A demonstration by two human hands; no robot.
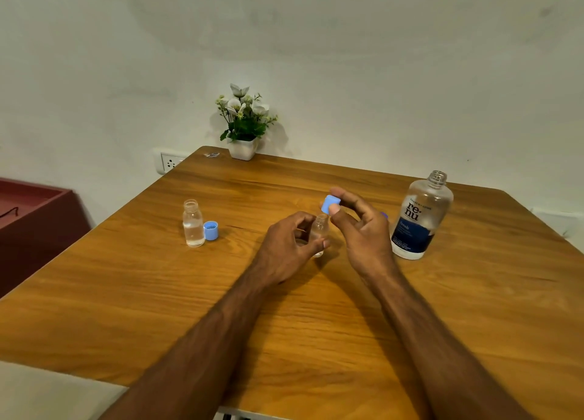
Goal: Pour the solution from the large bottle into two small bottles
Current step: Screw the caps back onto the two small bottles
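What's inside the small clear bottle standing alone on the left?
The small clear glass bottle, uncapped, holds clear liquid to roughly half its height. A blue plastic cap lies beside it on the wooden table.

Glowing warm and fairly dim, indoor light falling from above. Casting soft shadows under the arms (316,340) onto the table (126,277) and behind the plant (245,119) on the wall (379,56). Bending straight edges toward the frame's corners. Blurring slightly at the right hand (357,227); showing faint sheen on the large bottle (422,217).
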